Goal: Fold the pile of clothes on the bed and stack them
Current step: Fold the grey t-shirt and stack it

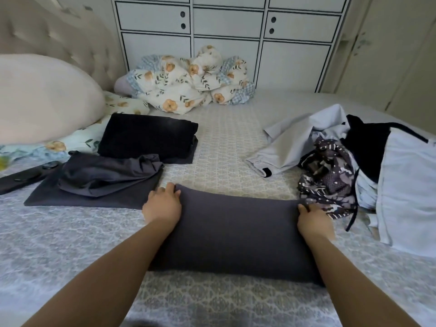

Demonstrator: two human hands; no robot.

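A dark grey garment lies folded into a wide band on the bed in front of me. My left hand grips its far left corner, and my right hand grips its far right corner. To the left lie a loosely folded dark grey piece and, behind it, a neat black folded stack. On the right sits the unfolded pile: a pale blue garment, a dark patterned one, a black one and a pale blue-white one.
The bed has a grey patterned cover. A large cream pillow and a padded headboard stand at the left. A crumpled floral duvet lies at the back before white cupboards. A black flat object lies at the left edge.
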